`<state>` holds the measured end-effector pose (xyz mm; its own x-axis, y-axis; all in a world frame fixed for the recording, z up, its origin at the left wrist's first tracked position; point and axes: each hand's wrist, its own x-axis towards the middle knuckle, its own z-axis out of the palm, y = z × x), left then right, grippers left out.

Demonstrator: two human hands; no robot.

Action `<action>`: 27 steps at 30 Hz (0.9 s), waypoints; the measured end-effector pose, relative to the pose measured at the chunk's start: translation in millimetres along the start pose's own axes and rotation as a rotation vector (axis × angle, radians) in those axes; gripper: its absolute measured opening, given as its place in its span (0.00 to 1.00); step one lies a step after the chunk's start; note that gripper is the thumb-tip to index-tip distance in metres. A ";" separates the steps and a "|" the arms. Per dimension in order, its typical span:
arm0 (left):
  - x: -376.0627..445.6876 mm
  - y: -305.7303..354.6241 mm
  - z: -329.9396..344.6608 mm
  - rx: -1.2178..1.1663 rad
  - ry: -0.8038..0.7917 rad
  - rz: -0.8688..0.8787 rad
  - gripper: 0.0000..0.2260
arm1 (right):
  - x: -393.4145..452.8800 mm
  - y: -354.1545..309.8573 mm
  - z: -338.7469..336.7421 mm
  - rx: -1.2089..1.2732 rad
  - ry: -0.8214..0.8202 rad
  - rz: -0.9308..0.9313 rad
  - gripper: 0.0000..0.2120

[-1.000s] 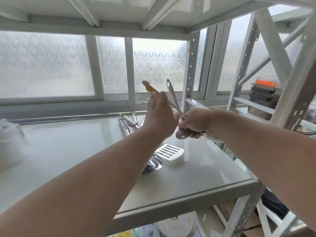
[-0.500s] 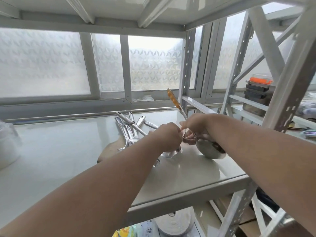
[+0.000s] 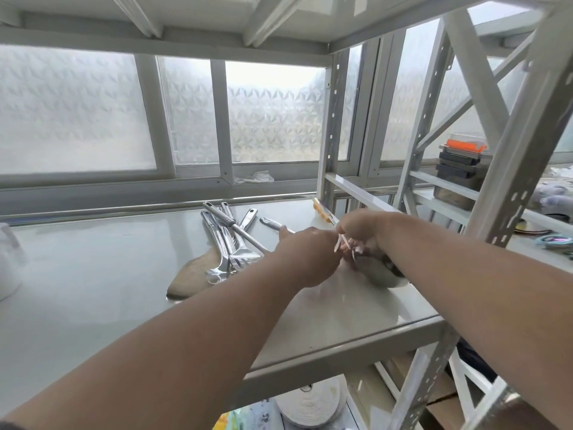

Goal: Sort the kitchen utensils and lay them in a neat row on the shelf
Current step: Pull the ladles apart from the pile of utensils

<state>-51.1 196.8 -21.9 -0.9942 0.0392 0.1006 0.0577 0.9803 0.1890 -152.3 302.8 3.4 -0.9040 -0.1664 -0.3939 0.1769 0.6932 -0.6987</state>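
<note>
A steel ladle [image 3: 386,276] with an orange handle end [image 3: 321,211] lies at the right side of the shelf [image 3: 93,290], bowl toward me. My right hand [image 3: 364,231] curls over its handle just behind the bowl. My left hand [image 3: 305,252] reaches in from the left and meets the right hand's fingers. I see it from the back, so its fingers are hidden. A short steel handle [image 3: 273,224] runs under it. A heap of several steel utensils [image 3: 231,243] and a wooden spatula [image 3: 193,271] lie left of my hands.
A white container [image 3: 9,262] stands at the shelf's left edge. An upright post [image 3: 330,125] rises just behind the ladle and frosted windows close the back. Stacked boxes [image 3: 459,169] sit on the neighbouring rack at right. A tape roll [image 3: 310,401] lies below the shelf.
The ladle has come down from upright in the air to lying on the shelf. Both hands have dropped with it and moved to the right, close together.
</note>
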 end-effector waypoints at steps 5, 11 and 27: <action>3.6 -12.8 2.8 0.060 0.021 0.018 0.18 | -7.7 8.8 5.6 0.155 0.022 -0.035 0.08; 5.6 -20.0 1.6 -0.061 -0.012 0.064 0.20 | -20.0 11.5 6.3 -0.438 0.119 -0.193 0.08; -59.9 -152.7 -77.0 -0.450 0.163 -0.232 0.14 | -56.9 -50.4 63.1 -0.363 0.164 -0.714 0.13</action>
<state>6.7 29.8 18.4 -0.9605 -0.2348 0.1496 -0.0934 0.7779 0.6214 -85.2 233.1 23.3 -0.8016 -0.5685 0.1851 -0.5748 0.6476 -0.5002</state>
